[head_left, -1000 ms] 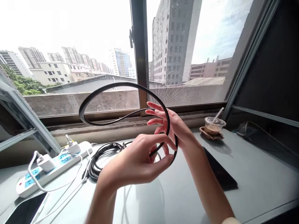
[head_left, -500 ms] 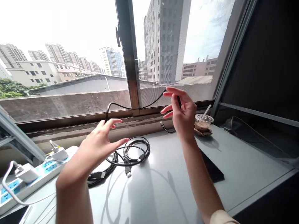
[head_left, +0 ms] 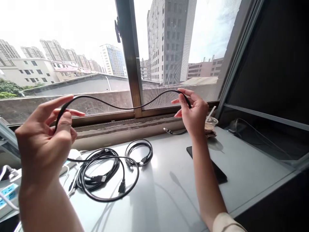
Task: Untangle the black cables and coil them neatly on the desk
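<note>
A black cable [head_left: 125,108] stretches in a wavy line between my two hands, in front of the window. My left hand [head_left: 51,125] grips it at the left, the cable running between thumb and fingers. At the right, my right hand [head_left: 193,106] pinches the same cable near the fingertips. From the left hand the cable drops into a loose loop, with a black HDMI-type plug [head_left: 122,186] hanging by it. Beneath, on the table, lies a coiled black cable [head_left: 109,174] with its plug [head_left: 100,178]. Another small coil [head_left: 150,151] lies to its right.
A white power strip [head_left: 9,193] with plugs lies at the left. A black phone-like slab [head_left: 218,172] rests beside my right forearm. Behind it stands a lidded drink cup [head_left: 211,121] with a straw. One cable end [head_left: 167,130] shows near the window sill [head_left: 108,127].
My left hand has moved left and closed around the cable, drawing a longer stretch between the hands. The right hand has shifted slightly right. The loop now hangs lower over the coils.
</note>
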Action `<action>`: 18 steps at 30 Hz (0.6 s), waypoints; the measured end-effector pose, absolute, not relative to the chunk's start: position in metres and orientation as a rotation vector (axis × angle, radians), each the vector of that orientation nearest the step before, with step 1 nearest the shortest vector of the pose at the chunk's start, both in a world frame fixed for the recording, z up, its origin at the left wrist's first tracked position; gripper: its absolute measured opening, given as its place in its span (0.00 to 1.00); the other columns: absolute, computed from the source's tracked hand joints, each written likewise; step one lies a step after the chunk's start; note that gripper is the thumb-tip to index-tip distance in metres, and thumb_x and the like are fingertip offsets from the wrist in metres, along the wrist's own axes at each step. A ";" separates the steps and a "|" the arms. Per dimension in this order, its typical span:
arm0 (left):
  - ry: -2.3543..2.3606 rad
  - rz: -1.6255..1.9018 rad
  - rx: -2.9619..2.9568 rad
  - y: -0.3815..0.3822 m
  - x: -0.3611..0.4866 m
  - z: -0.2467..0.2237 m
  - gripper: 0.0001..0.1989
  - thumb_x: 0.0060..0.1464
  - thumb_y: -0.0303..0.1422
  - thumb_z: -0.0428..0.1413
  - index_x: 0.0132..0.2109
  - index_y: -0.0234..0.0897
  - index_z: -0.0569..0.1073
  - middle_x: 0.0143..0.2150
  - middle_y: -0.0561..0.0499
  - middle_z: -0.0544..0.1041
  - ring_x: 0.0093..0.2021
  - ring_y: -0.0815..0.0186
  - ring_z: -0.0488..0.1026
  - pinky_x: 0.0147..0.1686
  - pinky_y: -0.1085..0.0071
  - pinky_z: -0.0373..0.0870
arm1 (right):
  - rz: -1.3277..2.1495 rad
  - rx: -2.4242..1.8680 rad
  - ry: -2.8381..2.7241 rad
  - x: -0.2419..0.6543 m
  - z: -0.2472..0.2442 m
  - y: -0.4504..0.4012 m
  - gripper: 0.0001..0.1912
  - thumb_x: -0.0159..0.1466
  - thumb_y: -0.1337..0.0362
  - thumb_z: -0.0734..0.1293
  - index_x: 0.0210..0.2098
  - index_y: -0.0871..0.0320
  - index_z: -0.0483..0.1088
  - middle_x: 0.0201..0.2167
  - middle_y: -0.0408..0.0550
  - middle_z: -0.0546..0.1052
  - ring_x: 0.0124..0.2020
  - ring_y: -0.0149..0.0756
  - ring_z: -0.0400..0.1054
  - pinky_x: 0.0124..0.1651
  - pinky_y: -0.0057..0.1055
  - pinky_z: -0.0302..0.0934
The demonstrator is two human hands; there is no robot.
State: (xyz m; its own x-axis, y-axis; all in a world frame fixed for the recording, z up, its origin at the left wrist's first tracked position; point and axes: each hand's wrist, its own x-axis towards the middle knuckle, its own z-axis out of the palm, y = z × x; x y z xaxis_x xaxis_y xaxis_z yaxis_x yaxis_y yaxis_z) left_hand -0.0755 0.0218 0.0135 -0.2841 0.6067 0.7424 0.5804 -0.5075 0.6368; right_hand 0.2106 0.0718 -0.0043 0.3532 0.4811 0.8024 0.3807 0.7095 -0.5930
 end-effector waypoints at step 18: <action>0.840 2.142 1.900 0.018 -0.041 0.009 0.16 0.59 0.23 0.44 0.39 0.39 0.76 0.32 0.54 0.70 0.11 0.82 0.56 0.07 0.77 0.45 | 0.438 -0.938 -2.431 0.104 -0.040 0.036 0.16 0.54 0.54 0.72 0.41 0.51 0.76 0.39 0.43 0.78 0.39 0.36 0.71 0.38 0.29 0.57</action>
State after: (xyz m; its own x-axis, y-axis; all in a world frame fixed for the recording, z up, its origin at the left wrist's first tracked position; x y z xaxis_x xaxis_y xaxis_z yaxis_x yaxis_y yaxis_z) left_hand -0.0410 0.0181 0.0087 -0.1819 0.4687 0.8644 0.2439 -0.8301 0.5014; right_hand 0.1042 0.0363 -0.0398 -0.6411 0.6927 0.3302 0.5337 0.7117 -0.4567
